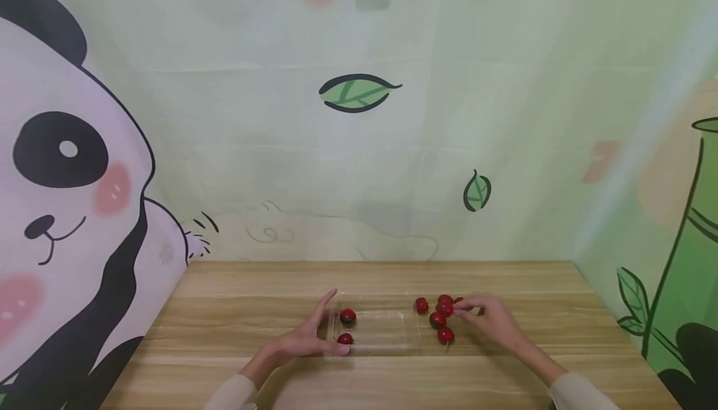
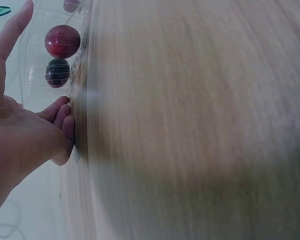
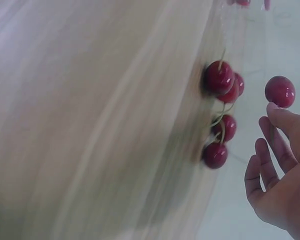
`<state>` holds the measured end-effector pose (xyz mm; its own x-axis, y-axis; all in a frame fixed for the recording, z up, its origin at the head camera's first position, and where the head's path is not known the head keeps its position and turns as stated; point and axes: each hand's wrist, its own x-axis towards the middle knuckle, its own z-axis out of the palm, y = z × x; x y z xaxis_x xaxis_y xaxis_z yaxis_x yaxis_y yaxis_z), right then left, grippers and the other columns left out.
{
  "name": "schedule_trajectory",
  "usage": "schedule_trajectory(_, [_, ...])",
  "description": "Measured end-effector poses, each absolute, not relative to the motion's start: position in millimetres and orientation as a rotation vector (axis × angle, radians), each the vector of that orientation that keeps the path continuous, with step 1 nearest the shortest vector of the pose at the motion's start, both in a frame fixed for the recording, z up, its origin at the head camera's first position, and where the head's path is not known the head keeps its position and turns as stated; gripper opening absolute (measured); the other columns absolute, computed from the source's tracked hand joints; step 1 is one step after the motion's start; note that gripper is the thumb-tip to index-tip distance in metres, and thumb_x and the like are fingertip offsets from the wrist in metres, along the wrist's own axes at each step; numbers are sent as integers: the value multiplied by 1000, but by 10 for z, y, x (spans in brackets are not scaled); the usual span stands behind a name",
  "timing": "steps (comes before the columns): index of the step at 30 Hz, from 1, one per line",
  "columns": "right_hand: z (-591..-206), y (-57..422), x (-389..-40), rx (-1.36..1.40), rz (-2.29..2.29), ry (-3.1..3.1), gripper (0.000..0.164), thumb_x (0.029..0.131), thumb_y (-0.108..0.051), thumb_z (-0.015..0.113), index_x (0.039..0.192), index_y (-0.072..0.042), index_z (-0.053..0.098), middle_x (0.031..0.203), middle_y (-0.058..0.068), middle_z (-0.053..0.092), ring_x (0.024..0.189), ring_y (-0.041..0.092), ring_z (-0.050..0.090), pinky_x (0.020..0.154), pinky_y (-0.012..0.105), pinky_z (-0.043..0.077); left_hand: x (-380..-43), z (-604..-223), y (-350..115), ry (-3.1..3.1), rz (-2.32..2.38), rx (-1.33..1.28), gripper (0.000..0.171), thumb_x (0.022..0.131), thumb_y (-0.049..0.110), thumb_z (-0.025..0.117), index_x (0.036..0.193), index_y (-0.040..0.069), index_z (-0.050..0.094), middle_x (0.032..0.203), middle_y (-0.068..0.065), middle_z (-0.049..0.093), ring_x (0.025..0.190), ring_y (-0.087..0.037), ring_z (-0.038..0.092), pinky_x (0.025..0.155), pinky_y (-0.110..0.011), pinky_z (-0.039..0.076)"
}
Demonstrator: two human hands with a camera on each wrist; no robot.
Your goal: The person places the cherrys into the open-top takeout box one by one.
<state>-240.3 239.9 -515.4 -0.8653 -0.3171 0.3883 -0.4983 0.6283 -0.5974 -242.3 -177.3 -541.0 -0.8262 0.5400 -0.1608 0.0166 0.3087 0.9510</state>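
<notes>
My left hand spans the left end of a clear plastic box, thumb along its near edge and a finger stretched toward the far side. A dark cherry and a redder cherry lie inside that end. In the left wrist view, fingertips rest low beside the box wall. To the right of the box, my right hand pinches a red cherry with thumb and fingertip, raised above the tabletop. Whether it grips fruit or stem is hard to tell. Close by lie several loose cherries, some with green stems.
Everything lies on a wood-grain table, whose far edge meets a pale green cloth backdrop printed with a panda and leaves. One loose cherry sits just past the box's right end.
</notes>
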Motion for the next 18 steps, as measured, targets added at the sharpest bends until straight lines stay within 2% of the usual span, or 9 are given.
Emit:
schedule_trajectory(9, [-5050, 2034, -2433, 817, 1114, -2537, 10, 83, -3, 80, 93, -6, 81, 85, 5, 77, 73, -3, 59, 62, 19, 54, -2410, -5394, -1775, 2127, 1534, 480, 123, 82, 29, 87, 165, 25, -4, 163, -20, 32, 155, -46, 17, 121, -74, 9])
schedule_trajectory(18, [-4961, 1617, -2550, 904, 1077, -2487, 8, 85, -7, 80, 92, -11, 82, 84, 1, 77, 70, -2, 55, 59, 20, 49, -2405, -5369, -1765, 2121, 1539, 472, 124, 82, 30, 87, 165, 25, -4, 164, -21, 30, 155, -47, 16, 121, -74, 8])
